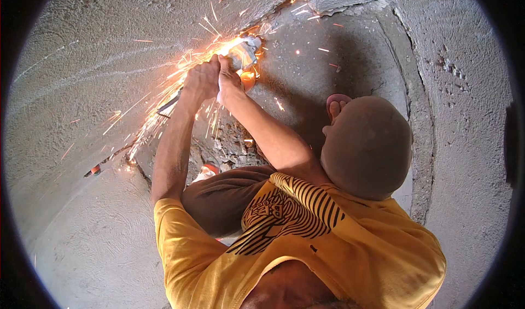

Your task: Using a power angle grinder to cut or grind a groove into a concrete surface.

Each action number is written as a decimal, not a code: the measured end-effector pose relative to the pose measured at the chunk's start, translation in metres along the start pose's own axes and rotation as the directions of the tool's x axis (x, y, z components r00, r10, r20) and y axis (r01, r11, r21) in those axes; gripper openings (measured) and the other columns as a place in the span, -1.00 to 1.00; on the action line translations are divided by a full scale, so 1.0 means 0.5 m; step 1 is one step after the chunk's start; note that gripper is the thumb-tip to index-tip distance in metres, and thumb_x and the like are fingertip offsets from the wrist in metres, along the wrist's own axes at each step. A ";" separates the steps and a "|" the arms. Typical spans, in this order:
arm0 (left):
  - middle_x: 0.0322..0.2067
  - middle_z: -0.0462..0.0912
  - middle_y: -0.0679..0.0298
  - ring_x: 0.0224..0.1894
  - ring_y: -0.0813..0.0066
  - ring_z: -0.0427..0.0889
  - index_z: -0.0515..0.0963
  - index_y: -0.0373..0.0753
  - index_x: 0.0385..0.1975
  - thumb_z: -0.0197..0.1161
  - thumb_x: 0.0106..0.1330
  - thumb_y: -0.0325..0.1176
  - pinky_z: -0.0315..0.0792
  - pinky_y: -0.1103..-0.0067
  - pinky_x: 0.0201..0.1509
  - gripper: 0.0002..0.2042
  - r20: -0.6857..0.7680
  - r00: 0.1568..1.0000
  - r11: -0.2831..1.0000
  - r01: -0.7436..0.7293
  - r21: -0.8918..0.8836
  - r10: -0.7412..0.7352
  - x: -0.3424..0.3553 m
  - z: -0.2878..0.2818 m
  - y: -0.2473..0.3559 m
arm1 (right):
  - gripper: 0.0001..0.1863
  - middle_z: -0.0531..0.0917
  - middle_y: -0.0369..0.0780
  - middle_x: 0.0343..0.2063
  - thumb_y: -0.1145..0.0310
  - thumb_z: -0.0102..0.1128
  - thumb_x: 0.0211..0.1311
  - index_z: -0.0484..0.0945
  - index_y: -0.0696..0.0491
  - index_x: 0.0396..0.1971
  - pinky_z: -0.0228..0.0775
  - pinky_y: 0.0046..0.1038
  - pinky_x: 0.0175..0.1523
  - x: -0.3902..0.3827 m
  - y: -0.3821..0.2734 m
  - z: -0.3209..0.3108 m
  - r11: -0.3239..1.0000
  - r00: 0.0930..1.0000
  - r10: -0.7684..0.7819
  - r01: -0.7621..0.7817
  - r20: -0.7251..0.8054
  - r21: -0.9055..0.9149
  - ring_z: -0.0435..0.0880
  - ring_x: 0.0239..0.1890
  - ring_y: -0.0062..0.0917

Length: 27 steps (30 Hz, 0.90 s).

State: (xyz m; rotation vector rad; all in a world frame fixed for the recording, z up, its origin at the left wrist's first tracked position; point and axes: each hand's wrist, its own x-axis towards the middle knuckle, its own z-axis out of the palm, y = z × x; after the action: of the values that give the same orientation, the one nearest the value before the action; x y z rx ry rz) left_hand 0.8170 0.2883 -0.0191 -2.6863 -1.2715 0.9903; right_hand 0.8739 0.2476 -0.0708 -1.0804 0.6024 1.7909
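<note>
An angle grinder (242, 55) with a pale metal head and an orange part is throwing bright sparks at the foot of the rough wall. My left hand (201, 80) is closed around it, knuckles up, and hides most of its body. Pressed close beside it, my right hand (229, 79) is closed on the grinder too, near the orange part. Glare covers the disc and the spot it touches. A thin dark length (169, 104) sticks out below my left hand; I cannot tell whether it is a cord or a bar.
Sparks stream down and left along the rough grey wall (109, 46). Broken rubble (235, 142) lies below my forearms. A dark rod with an orange end (95, 170) is at the left. My sandalled foot (337, 104) rests on the concrete floor (306, 52), beside my bent knee (366, 145).
</note>
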 end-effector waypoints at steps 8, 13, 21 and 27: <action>-0.38 0.60 0.05 -0.33 0.16 0.66 0.23 -0.42 0.14 0.08 0.19 -0.28 0.54 0.35 -0.26 -0.47 -0.004 1.000 0.997 -0.028 0.068 0.028 -0.005 0.021 -0.008 | -0.21 0.41 -0.07 0.19 -0.21 0.06 0.19 0.35 0.18 0.18 0.31 -0.23 0.20 -0.036 -0.017 0.001 1.000 1.000 0.013 -0.013 0.010 0.002 0.45 0.14 -0.29; -0.39 0.61 0.07 -0.33 0.17 0.66 0.22 -0.43 0.17 0.07 0.19 -0.28 0.54 0.37 -0.26 -0.45 0.041 0.999 0.998 -0.024 0.058 0.021 0.003 0.013 -0.003 | -0.24 0.42 -0.08 0.19 -0.19 0.07 0.19 0.38 0.15 0.16 0.33 -0.26 0.19 -0.033 -0.021 0.001 0.998 1.000 -0.021 0.020 -0.020 -0.053 0.45 0.14 -0.31; -0.39 0.63 0.07 -0.34 0.18 0.67 0.20 -0.43 0.20 0.07 0.18 -0.28 0.55 0.36 -0.25 -0.42 0.024 0.999 0.998 -0.036 0.049 0.035 0.002 0.028 -0.010 | -0.25 0.40 -0.09 0.21 -0.16 0.10 0.18 0.36 0.12 0.20 0.30 -0.23 0.22 -0.012 -0.009 -0.001 1.000 1.000 -0.011 0.011 0.016 0.011 0.42 0.17 -0.30; -0.40 0.64 0.06 -0.35 0.16 0.68 0.27 -0.40 0.10 0.08 0.18 -0.31 0.56 0.38 -0.30 -0.51 -0.015 0.999 0.999 -0.032 0.022 0.032 0.001 0.011 -0.004 | -0.24 0.39 -0.09 0.22 -0.13 0.14 0.16 0.34 0.14 0.21 0.28 -0.23 0.24 -0.031 -0.018 -0.002 0.994 0.997 0.034 -0.041 0.066 0.105 0.41 0.19 -0.29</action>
State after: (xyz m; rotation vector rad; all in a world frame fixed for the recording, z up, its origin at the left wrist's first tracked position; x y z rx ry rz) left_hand 0.8128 0.2887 -0.0231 -2.7014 -1.2115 0.9783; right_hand 0.8851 0.2439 -0.0574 -0.9418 0.6753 1.7980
